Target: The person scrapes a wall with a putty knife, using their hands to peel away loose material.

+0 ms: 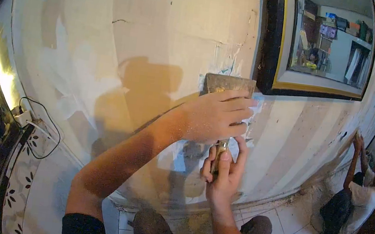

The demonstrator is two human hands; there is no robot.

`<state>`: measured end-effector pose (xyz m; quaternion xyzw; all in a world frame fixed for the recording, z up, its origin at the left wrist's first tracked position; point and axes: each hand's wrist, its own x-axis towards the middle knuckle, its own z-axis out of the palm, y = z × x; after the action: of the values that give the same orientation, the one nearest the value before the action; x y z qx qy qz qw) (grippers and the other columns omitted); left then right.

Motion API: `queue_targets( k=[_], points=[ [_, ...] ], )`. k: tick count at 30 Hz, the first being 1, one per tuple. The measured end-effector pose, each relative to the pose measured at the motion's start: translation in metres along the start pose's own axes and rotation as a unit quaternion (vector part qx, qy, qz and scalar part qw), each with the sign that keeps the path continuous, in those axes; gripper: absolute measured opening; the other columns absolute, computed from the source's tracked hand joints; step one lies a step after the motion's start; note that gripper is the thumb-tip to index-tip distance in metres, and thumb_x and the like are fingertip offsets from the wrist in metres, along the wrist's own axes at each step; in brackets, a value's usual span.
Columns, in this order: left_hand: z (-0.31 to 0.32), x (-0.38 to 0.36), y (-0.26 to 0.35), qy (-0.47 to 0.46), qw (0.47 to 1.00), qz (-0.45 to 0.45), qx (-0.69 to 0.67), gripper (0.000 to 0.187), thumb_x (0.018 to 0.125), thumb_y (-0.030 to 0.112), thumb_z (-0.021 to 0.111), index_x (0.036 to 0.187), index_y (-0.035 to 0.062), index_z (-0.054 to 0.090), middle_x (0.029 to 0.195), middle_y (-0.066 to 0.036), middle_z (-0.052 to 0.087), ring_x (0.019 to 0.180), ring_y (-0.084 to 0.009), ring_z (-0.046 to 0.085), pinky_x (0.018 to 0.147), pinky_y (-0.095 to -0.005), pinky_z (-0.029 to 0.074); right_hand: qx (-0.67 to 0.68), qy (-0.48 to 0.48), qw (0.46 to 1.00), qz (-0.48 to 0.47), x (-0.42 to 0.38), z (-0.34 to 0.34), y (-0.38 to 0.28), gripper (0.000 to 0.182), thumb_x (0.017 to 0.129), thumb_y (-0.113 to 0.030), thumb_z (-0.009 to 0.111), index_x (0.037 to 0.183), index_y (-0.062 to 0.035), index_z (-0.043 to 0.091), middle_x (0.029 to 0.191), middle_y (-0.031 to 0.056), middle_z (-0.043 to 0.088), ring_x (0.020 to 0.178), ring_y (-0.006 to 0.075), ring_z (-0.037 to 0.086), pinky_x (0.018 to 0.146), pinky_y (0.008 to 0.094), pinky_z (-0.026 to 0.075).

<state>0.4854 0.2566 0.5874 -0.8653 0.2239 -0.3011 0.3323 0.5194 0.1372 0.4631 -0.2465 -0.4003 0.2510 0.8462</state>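
Note:
A wide scraper point(230, 83) with a worn metal blade lies against the striped wall point(185, 27), its blade edge pointing up. My right hand point(226, 174) is closed round its handle from below. Across the lower part of the blade lies my left hand point(221, 114), fingers stretched out and slightly apart, its thumb hidden. Around the blade the wall shows torn, peeling patches with white and bluish spots. Part of the handle is covered by my fingers.
A framed mirror point(318, 94) hangs just right of the blade. At far right another person point(367, 188) crouches with hands raised to the wall. A power adapter with cables point(24, 117) is at left. White floor tiles point(284, 224) lie below, near my knees.

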Motion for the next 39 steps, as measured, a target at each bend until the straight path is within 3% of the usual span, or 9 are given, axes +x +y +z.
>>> queue_targets(
  k=[5,8,10,16,19,32,35,37,39],
  points=[
    [0.003,0.001,-0.016,-0.039,0.998,0.058,-0.006,0.025,0.065,0.026,0.063,0.084,0.0106,0.059,0.102,-0.007,0.058,0.109,-0.0258,0.053,0.105,-0.0434,0.036,-0.013,0.023,1.000,0.011,-0.005,0.002,0.002,0.032,0.100,-0.018,0.044,0.128,-0.0108,0.029,0.080,0.0086,0.050,0.043,0.0078,0.036,0.038,0.0210,0.030],
    [-0.006,0.007,-0.027,0.006,0.992,0.110,-0.054,0.032,0.057,0.031,0.066,0.081,0.0103,0.057,0.095,-0.008,0.056,0.104,-0.0273,0.054,0.104,-0.0440,0.037,-0.070,0.019,0.997,0.012,-0.005,-0.002,-0.001,0.025,0.100,-0.015,0.044,0.119,-0.0103,0.030,0.080,0.0089,0.050,0.045,0.0084,0.039,0.038,0.0213,0.030],
    [-0.011,0.015,-0.032,0.024,0.986,0.129,-0.105,0.038,0.053,0.034,0.067,0.080,0.0094,0.056,0.096,-0.009,0.056,0.104,-0.0296,0.053,0.101,-0.0446,0.039,-0.098,0.009,0.994,-0.044,-0.005,-0.002,0.000,0.019,0.100,-0.016,0.043,0.114,-0.0103,0.031,0.081,0.0100,0.051,0.046,0.0089,0.040,0.038,0.0214,0.031],
    [0.006,0.016,-0.030,0.027,0.986,0.126,-0.103,0.036,0.054,0.035,0.065,0.077,0.0087,0.055,0.093,-0.009,0.056,0.102,-0.0308,0.054,0.099,-0.0451,0.040,-0.053,0.032,0.998,0.009,-0.008,-0.001,-0.007,0.018,0.100,-0.017,0.042,0.112,-0.0107,0.030,0.082,0.0114,0.050,0.044,0.0093,0.038,0.038,0.0214,0.030],
    [0.009,0.015,-0.026,0.013,0.989,0.111,-0.098,0.039,0.050,0.031,0.072,0.080,0.0099,0.059,0.091,-0.007,0.056,0.103,-0.0288,0.052,0.101,-0.0402,0.037,-0.065,0.035,0.997,0.005,-0.008,-0.002,-0.008,0.018,0.100,-0.017,0.043,0.112,-0.0106,0.030,0.080,0.0114,0.049,0.042,0.0092,0.037,0.036,0.0218,0.029],
    [-0.004,0.026,-0.044,-0.037,0.993,0.110,-0.004,0.035,0.055,0.030,0.067,0.080,0.0074,0.059,0.093,-0.008,0.057,0.102,-0.0286,0.053,0.102,-0.0403,0.037,-0.059,0.005,0.997,-0.046,0.027,-0.006,-0.005,0.017,0.100,-0.019,0.045,0.109,-0.0110,0.033,0.076,0.0080,0.050,0.042,0.0076,0.036,0.036,0.0205,0.027],
    [-0.007,0.023,-0.046,0.008,0.994,0.103,-0.033,0.047,0.047,0.038,0.068,0.080,0.0067,0.055,0.093,-0.010,0.056,0.101,-0.0306,0.054,0.104,-0.0449,0.037,-0.064,0.000,0.997,-0.036,0.020,-0.002,-0.007,0.016,0.100,-0.018,0.044,0.109,-0.0115,0.033,0.077,0.0084,0.050,0.043,0.0079,0.037,0.037,0.0205,0.028],
    [-0.007,0.021,-0.034,-0.028,0.994,0.097,-0.049,0.036,0.056,0.030,0.066,0.083,0.0064,0.059,0.096,-0.009,0.058,0.102,-0.0293,0.053,0.101,-0.0399,0.038,-0.053,0.002,0.998,-0.029,0.010,-0.009,-0.001,0.016,0.100,-0.017,0.044,0.109,-0.0118,0.032,0.077,0.0087,0.050,0.044,0.0080,0.038,0.037,0.0206,0.028],
    [0.003,0.016,-0.023,-0.028,0.994,0.096,-0.053,0.037,0.056,0.031,0.066,0.083,0.0066,0.059,0.096,-0.009,0.058,0.102,-0.0296,0.054,0.101,-0.0403,0.038,-0.032,0.007,0.999,-0.004,-0.001,-0.016,0.001,0.016,0.100,-0.017,0.044,0.110,-0.0124,0.032,0.079,0.0092,0.050,0.044,0.0082,0.038,0.038,0.0205,0.029]
  ],
)
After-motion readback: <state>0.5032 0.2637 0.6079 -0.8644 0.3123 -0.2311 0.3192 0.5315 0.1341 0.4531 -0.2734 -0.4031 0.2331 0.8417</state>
